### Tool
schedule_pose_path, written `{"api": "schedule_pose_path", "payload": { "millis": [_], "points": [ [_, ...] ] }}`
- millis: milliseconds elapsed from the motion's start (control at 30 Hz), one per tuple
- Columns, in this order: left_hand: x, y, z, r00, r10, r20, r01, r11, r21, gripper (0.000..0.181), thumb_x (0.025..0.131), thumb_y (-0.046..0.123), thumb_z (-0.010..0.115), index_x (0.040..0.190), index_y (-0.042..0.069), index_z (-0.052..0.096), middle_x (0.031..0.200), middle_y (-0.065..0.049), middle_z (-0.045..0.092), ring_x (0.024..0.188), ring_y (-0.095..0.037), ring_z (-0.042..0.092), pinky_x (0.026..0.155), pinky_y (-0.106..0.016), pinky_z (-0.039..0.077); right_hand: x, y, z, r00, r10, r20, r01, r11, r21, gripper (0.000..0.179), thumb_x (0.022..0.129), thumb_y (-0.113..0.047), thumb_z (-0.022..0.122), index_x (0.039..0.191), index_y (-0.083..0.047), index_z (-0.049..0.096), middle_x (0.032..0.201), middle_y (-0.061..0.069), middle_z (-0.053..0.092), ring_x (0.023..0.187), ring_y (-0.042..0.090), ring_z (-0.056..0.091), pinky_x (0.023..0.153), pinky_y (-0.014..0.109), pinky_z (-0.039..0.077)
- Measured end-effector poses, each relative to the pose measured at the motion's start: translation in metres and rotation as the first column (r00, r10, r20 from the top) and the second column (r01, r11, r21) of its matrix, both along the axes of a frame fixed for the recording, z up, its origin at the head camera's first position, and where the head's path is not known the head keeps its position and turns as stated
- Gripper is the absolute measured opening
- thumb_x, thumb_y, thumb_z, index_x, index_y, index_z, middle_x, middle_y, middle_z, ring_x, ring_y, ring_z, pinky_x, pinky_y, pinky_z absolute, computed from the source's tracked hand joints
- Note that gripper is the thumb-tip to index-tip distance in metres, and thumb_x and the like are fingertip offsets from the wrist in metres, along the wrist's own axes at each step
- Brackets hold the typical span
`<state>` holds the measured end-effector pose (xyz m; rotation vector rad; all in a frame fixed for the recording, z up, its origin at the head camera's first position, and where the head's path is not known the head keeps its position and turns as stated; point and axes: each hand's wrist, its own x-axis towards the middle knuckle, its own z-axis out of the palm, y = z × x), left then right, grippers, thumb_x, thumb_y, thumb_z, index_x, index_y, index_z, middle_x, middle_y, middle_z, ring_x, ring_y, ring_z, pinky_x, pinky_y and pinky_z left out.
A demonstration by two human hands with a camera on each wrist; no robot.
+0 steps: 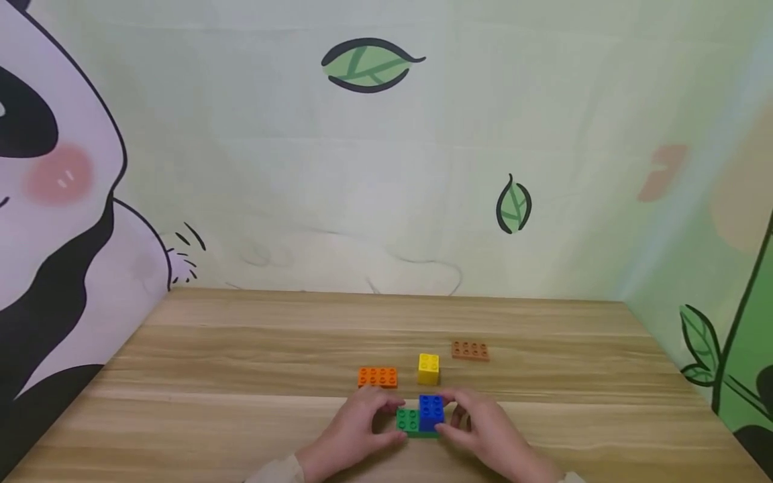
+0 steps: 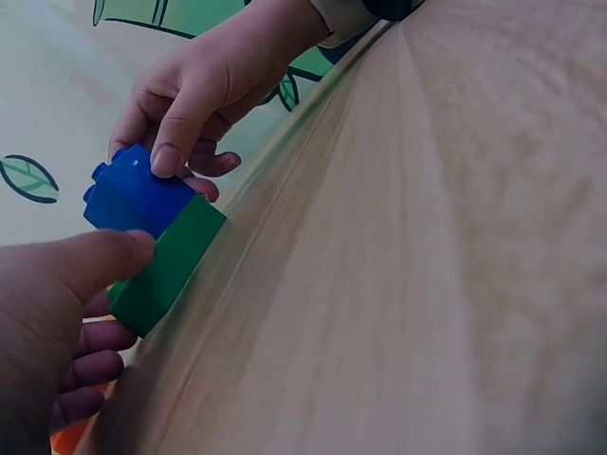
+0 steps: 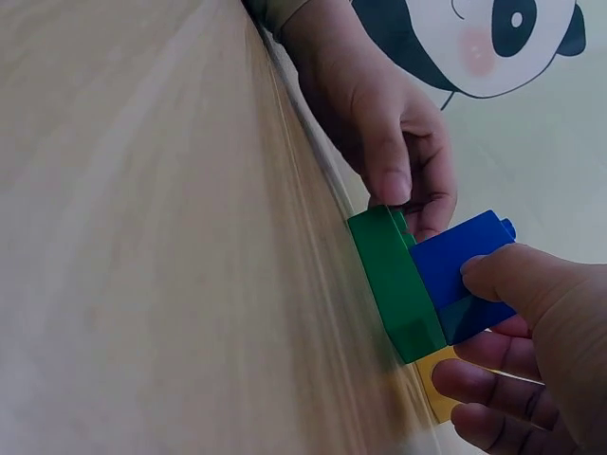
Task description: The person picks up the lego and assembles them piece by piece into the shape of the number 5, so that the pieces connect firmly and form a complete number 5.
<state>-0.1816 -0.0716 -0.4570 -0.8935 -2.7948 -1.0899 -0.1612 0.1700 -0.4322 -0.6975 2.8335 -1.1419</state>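
A blue brick (image 1: 431, 412) sits on the right half of a longer green brick (image 1: 407, 420), whose studs show on the left half. My right hand (image 1: 486, 429) pinches the blue brick, thumb on the near face and a finger behind. At the other end my left hand (image 1: 353, 429) holds the green brick between thumb and fingers. In the left wrist view the left thumb lies over the green brick (image 2: 175, 270), close to the blue one. The right wrist view has the right thumb pressed on the blue brick's side (image 3: 455, 270). Both bricks rest on the table.
Behind the hands lie an orange brick (image 1: 378, 377), a yellow brick (image 1: 429, 369) and a flat brown brick (image 1: 470, 350). The wooden table (image 1: 241, 349) ends at a wall cloth (image 1: 272, 168) printed with leaves and a panda.
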Motion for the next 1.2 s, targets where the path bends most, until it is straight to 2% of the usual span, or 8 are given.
{"api": "schedule_pose_path", "payload": {
  "millis": [67, 167, 333, 567, 833, 1000, 1200],
  "points": [
    [0.000, -0.001, 0.002, 1.000, -0.008, 0.000, 0.008, 1.000, -0.006, 0.041, 0.081, 0.039, 0.075, 0.114, 0.016, 0.066, 0.102, 0.008, 0.064, 0.094, -0.005, 0.053, 0.085, -0.026, 0.047, 0.000, 0.001, 0.000, 1.000, 0.007, -0.003, -0.007, 1.000, -0.006, 0.040, 0.085, -0.027, 0.072, 0.120, -0.011, 0.061, 0.093, -0.002, 0.063, 0.071, -0.004, 0.051, 0.058, 0.017, 0.047],
    [-0.001, -0.003, 0.005, 0.999, -0.005, -0.042, 0.005, 1.000, -0.008, 0.041, 0.081, 0.037, 0.075, 0.115, 0.014, 0.065, 0.105, 0.005, 0.065, 0.096, -0.009, 0.056, 0.086, -0.028, 0.049, -0.001, 0.001, 0.000, 1.000, 0.011, -0.001, -0.011, 1.000, -0.007, 0.041, 0.085, -0.028, 0.072, 0.120, -0.009, 0.061, 0.093, -0.002, 0.063, 0.070, -0.004, 0.051, 0.058, 0.017, 0.046],
    [-0.006, -0.007, 0.015, 0.993, 0.054, -0.107, -0.055, 0.998, -0.007, 0.037, 0.080, 0.029, 0.076, 0.112, 0.013, 0.066, 0.108, 0.002, 0.067, 0.102, -0.016, 0.060, 0.090, -0.037, 0.051, -0.002, 0.001, 0.000, 1.000, -0.004, 0.012, 0.003, 1.000, 0.013, 0.042, 0.086, -0.028, 0.071, 0.122, -0.009, 0.061, 0.095, -0.003, 0.063, 0.070, -0.004, 0.051, 0.060, 0.017, 0.047],
    [-0.016, -0.012, 0.027, 0.984, 0.153, -0.087, -0.154, 0.988, -0.009, 0.035, 0.079, 0.025, 0.078, 0.110, 0.012, 0.068, 0.108, -0.001, 0.064, 0.101, -0.018, 0.058, 0.090, -0.040, 0.052, -0.003, 0.001, 0.001, 1.000, 0.007, 0.011, -0.007, 1.000, 0.022, 0.043, 0.086, -0.029, 0.071, 0.121, -0.008, 0.060, 0.097, -0.001, 0.063, 0.071, -0.004, 0.051, 0.060, 0.017, 0.047],
    [-0.028, -0.019, 0.023, 0.977, 0.197, -0.082, -0.197, 0.980, 0.018, 0.036, 0.078, 0.023, 0.079, 0.110, 0.011, 0.067, 0.109, -0.003, 0.064, 0.102, -0.020, 0.058, 0.090, -0.042, 0.051, -0.003, 0.002, 0.000, 0.998, 0.018, 0.053, -0.019, 1.000, 0.020, 0.043, 0.087, -0.030, 0.070, 0.123, -0.008, 0.059, 0.091, -0.003, 0.061, 0.071, -0.004, 0.051, 0.062, 0.017, 0.048],
    [-0.035, -0.024, 0.017, 0.972, 0.226, -0.058, -0.224, 0.974, 0.034, 0.043, 0.077, 0.021, 0.080, 0.116, 0.010, 0.065, 0.111, -0.005, 0.065, 0.103, -0.021, 0.059, 0.092, -0.042, 0.051, -0.003, 0.001, 0.001, 0.996, 0.022, 0.081, -0.023, 0.999, 0.021, 0.042, 0.088, -0.031, 0.069, 0.122, -0.009, 0.059, 0.092, -0.004, 0.061, 0.073, -0.003, 0.052, 0.062, 0.017, 0.048],
    [-0.043, -0.027, 0.010, 0.965, 0.257, -0.060, -0.255, 0.966, 0.040, 0.041, 0.075, 0.018, 0.081, 0.113, 0.010, 0.067, 0.111, -0.004, 0.065, 0.106, -0.023, 0.058, 0.096, -0.043, 0.049, -0.003, 0.003, 0.003, 0.997, 0.014, 0.082, -0.016, 1.000, 0.018, 0.042, 0.088, -0.031, 0.069, 0.122, -0.009, 0.059, 0.092, -0.004, 0.061, 0.073, -0.003, 0.052, 0.062, 0.017, 0.048]
  ]
}}
